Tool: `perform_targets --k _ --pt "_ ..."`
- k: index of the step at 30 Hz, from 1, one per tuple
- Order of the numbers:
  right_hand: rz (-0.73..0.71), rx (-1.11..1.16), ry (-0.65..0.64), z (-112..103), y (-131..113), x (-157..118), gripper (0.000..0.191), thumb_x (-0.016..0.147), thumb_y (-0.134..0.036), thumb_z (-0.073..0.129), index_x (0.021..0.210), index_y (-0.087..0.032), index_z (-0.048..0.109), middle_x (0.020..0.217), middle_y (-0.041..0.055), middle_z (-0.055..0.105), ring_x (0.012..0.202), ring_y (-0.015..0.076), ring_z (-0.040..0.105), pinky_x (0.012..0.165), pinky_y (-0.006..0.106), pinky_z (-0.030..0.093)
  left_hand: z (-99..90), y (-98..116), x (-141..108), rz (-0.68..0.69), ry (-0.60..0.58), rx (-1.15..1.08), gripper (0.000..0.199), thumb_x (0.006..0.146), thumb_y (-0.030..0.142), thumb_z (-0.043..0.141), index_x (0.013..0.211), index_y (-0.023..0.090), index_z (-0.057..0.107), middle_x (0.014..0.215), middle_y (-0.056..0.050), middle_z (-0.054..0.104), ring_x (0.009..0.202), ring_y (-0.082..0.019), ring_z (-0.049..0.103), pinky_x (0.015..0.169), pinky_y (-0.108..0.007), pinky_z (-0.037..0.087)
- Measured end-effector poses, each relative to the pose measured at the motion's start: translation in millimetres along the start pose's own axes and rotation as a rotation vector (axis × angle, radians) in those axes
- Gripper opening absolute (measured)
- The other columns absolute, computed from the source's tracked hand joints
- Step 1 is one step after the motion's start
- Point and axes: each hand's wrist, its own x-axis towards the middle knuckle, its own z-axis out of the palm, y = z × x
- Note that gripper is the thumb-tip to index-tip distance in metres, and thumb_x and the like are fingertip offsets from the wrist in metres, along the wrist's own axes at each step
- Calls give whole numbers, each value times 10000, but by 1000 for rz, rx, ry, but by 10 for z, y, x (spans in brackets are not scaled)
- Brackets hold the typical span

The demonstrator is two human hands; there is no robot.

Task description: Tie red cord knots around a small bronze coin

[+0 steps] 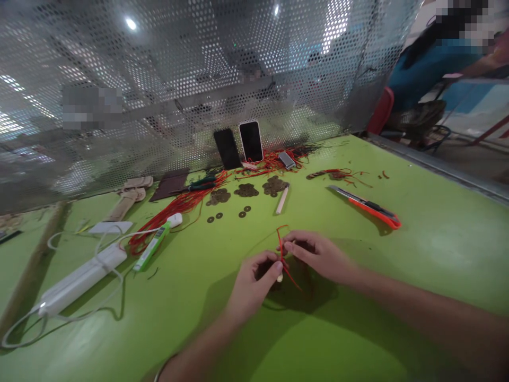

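Note:
My left hand (254, 278) is closed, its thumb and forefinger pinching a thin red cord (280, 244). One end of the cord loops up above the fingers and another trails down to the right. Below the left thumb, the pale tip of a small object (280, 278) shows; its kind is hidden. My right hand (318, 254) faces the left one, with thumb and fingertips pressed together at the cord. Both hands hover low over the green tabletop (222, 339). Beyond them lie a short pale stick (282, 200) and loose round coins with holes (242, 214).
Piles of coins (246, 190) and a bundle of red cords (170, 215) lie farther back. An orange utility knife (368, 206) rests at right. A white power strip (83, 278) with cables occupies the left. Two phones (251, 141) lean against the perforated metal screen (191, 79).

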Motion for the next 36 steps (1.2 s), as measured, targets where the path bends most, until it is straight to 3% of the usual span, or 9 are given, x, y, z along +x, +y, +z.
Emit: perform_targets --k 4,11,18,26,36 --pt "34 58 -119 15 49 22 216 850 -357 503 896 -185 626 850 24 642 715 125 558 650 257 444 0 17 14 -19 53 -54 237 739 385 642 802 158 611 618 21 523 557 -76 450 523 -181 353" --pt "80 229 -162 14 77 42 298 787 -456 576 862 -169 606 800 21 625 725 137 565 665 272 457 -3 4 30 -31 94 -104 291 682 422 686 789 159 622 625 10 558 548 -80 451 515 -188 349" --pt "76 237 -171 2 56 41 254 805 -411 569 844 -160 568 763 11 580 669 110 519 612 240 426 -1 7 36 -21 112 -112 280 683 404 691 778 151 618 610 18 539 544 -73 445 511 -183 350" --pt "22 174 -117 -17 35 15 150 821 -309 534 802 -160 535 675 -19 487 594 86 439 541 211 377 -52 27 10 83 185 242 208 763 362 623 869 183 627 761 -17 612 671 -120 515 592 -224 424" --pt "-4 97 -120 -9 -20 -13 209 796 -363 580 853 -165 545 715 -14 535 612 87 475 552 203 390 -77 56 1 191 165 404 123 803 292 574 822 175 609 736 1 606 654 -110 510 578 -215 416"
